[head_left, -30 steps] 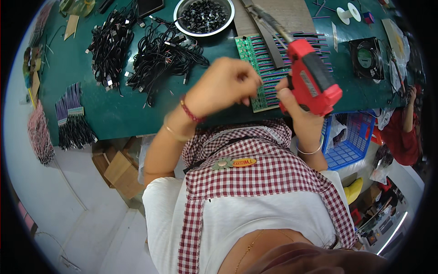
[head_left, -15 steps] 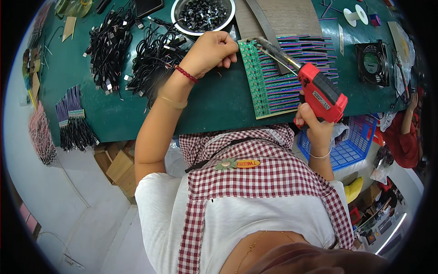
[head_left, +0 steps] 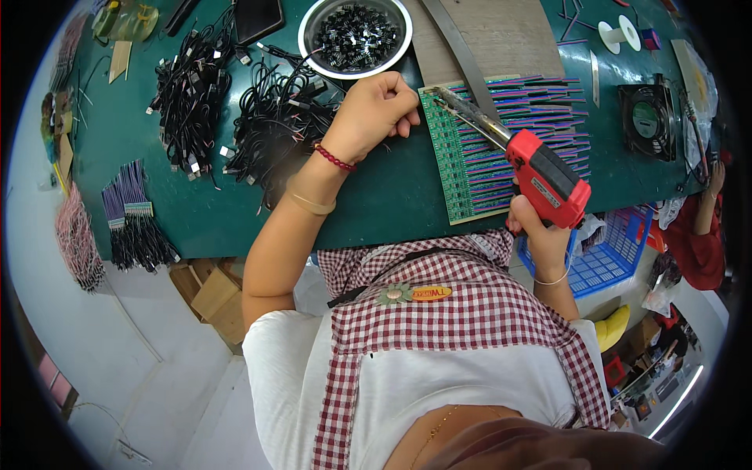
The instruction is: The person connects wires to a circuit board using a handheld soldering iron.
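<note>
While the right hand point(head_left: 539, 227) grips the handle of a red soldering gun point(head_left: 540, 174), its fingers are wrapped tight around the grip at the near table edge. The gun's metal barrel slants up and left, and its tip sits over the upper left corner of a green circuit board point(head_left: 470, 168) lying flat on the green table point(head_left: 157, 117). Rows of pink and purple wires cover most of the board's right part. Left hand point(head_left: 374, 111) is curled into a loose fist just left of the board's top corner, knuckles down on the table; whether it pinches anything cannot be told. A red bead bracelet sits on that wrist.

Just above the left hand stands a round metal bowl point(head_left: 313, 23) holding small black parts. Left of the hand lies a tangle of black cables point(head_left: 266, 117). A small black fan point(head_left: 648, 121) stands at the right of the board. A blue plastic basket point(head_left: 607, 258) sits below the table edge, beside the right hand.
</note>
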Tool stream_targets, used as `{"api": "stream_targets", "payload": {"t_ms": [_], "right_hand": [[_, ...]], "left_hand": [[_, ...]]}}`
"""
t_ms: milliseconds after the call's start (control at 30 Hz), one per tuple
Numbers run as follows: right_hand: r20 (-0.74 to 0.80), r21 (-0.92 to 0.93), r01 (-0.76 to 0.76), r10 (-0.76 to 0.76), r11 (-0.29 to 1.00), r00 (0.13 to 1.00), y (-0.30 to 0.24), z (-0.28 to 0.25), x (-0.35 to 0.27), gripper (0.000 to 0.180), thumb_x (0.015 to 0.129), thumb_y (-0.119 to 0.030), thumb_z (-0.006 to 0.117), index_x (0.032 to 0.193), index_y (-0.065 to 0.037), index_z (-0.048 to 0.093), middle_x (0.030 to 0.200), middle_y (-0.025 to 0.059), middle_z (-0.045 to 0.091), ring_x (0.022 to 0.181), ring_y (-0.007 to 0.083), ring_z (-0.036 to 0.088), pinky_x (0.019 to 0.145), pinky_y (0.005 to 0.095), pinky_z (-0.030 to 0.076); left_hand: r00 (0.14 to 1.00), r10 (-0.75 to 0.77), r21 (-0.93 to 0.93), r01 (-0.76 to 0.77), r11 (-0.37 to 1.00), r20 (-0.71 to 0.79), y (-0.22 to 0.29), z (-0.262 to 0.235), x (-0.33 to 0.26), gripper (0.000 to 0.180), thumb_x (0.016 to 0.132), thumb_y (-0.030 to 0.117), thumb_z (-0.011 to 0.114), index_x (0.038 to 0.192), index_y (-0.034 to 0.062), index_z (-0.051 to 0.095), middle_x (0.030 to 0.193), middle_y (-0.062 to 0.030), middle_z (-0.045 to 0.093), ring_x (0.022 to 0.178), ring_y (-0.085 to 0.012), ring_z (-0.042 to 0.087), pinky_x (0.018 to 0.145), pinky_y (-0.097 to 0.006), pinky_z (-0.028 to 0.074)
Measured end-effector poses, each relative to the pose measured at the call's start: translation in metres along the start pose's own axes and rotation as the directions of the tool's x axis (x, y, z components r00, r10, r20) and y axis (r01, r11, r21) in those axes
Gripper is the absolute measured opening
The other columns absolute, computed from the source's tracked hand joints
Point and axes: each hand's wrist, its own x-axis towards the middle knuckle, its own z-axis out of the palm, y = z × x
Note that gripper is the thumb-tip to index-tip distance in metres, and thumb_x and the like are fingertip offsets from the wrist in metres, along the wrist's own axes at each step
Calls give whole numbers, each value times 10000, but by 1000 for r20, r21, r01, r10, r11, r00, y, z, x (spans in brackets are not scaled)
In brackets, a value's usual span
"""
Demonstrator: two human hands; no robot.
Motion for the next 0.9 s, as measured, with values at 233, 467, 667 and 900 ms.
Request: {"api": "stream_targets", "payload": {"t_ms": [233, 467, 667, 900], "right_hand": [[53, -129, 123, -117, 984, 992, 2, -1, 1, 249, 817, -15, 585, 1046, 53, 512, 612, 37, 516, 503, 92, 471, 478, 232, 394], [41, -133, 144, -140, 981, 989, 3, -3, 0, 223, 813, -27, 600, 1010, 42, 520, 617, 39, 523, 509, 97, 480, 479, 233, 397], [60, -145, 158, -151, 977, 987, 2, -4, 0, 197, 817, -39, 600, 980, 37, 519, 613, 41, 521, 507, 99, 479, 478, 233, 393], [48, -133, 142, -137, 981, 989, 0, -1, 1, 148, 820, -29, 590, 937, 31, 521, 610, 42, 519, 505, 101, 479, 474, 234, 391]], "left_hand": [[999, 21, 11, -21, 1000, -46, 0, 2, -2, 89, 823, 85, 524, 744, 46, 531, 641, -29, 585, 494, -40, 509, 434, -156, 357], [999, 10, 14, -9, 1000, -39, 1, 2, -2, 98, 823, 92, 530, 738, 44, 535, 631, -26, 583, 484, -40, 504, 428, -158, 349], [1000, 11, 6, -11, 1000, -22, 1, 0, -4, 95, 828, 98, 528, 750, 44, 538, 641, -24, 584, 488, -38, 501, 428, -157, 346], [1000, 4, 9, -4, 1000, -14, 1, 0, -3, 98, 830, 104, 528, 744, 56, 527, 640, -16, 579, 490, -33, 496, 432, -153, 342]]}}
